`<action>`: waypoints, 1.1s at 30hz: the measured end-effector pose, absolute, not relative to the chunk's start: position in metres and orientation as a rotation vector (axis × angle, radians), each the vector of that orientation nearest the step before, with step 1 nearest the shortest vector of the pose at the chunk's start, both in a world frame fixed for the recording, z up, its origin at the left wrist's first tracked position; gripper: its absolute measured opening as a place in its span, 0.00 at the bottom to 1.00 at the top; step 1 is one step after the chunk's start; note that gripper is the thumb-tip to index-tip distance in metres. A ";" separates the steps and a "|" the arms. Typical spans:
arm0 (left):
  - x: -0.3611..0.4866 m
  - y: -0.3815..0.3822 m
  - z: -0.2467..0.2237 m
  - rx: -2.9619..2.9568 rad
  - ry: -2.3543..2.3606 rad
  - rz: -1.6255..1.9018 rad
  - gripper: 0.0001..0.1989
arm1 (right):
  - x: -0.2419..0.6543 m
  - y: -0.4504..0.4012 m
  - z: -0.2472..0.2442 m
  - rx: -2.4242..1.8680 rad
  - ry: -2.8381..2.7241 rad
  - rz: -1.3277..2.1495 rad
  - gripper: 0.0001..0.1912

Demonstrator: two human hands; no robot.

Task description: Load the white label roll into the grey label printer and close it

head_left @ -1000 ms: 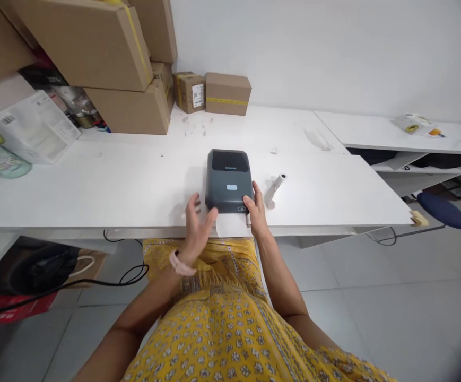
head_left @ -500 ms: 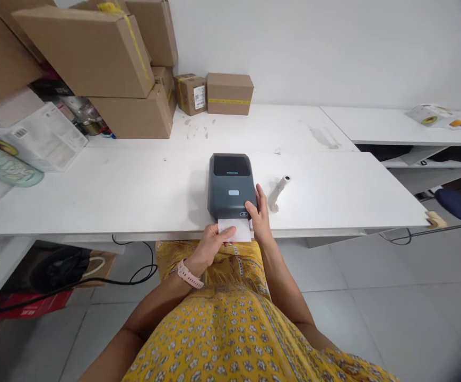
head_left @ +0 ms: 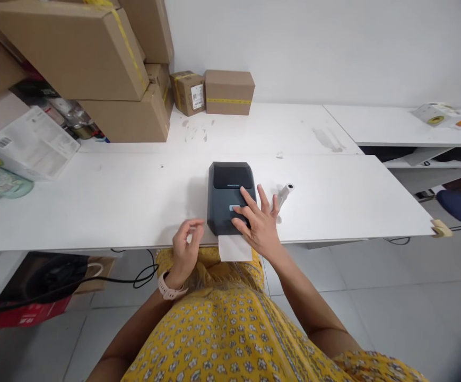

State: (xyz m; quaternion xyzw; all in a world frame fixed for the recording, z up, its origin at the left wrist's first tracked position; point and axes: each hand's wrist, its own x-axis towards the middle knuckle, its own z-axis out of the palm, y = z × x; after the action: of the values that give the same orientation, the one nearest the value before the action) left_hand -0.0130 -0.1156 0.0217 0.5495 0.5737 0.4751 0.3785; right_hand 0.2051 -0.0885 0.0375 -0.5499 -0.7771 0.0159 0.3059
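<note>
A dark grey label printer (head_left: 222, 212) stands on the white table near its front edge. White paper (head_left: 235, 248) sticks out of its front and hangs over the edge. My right hand (head_left: 260, 225) is spread over the printer's top, fingers apart, with a fingertip at the light blue button (head_left: 234, 207). To the left of the printer, my left hand (head_left: 188, 244) is loosely curved at the table edge with nothing in it. A small white paper roll (head_left: 284, 193) lies partly behind my right fingers.
Cardboard boxes (head_left: 127, 119) are stacked at the back left, and two smaller ones stand beside them, including a taped box (head_left: 230, 87). A mint-green bottle (head_left: 5, 180) lies at the far left. Black cable (head_left: 106, 281) runs below the table (head_left: 135, 201).
My left hand has let go of the paper and moved left. My right hand has shifted from the printer's right side onto its top, fingers spreading near the button.
</note>
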 end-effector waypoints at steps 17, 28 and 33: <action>0.002 -0.103 0.019 1.444 1.184 1.111 0.32 | 0.213 -0.101 0.006 -1.205 -1.268 0.921 0.33; 0.008 -0.110 0.002 1.548 1.259 1.104 0.35 | 0.202 -0.107 0.000 -1.280 -1.201 0.918 0.34; 0.007 -0.090 0.018 1.616 1.208 1.241 0.33 | 0.213 -0.091 0.033 -1.230 -1.397 0.755 0.34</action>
State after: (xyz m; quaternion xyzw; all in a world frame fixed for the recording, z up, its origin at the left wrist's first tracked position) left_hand 0.0068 -0.0896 0.0176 0.6321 0.4723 0.4851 0.3769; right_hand 0.2131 -0.0909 0.0331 -0.5167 -0.5870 0.3171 0.5366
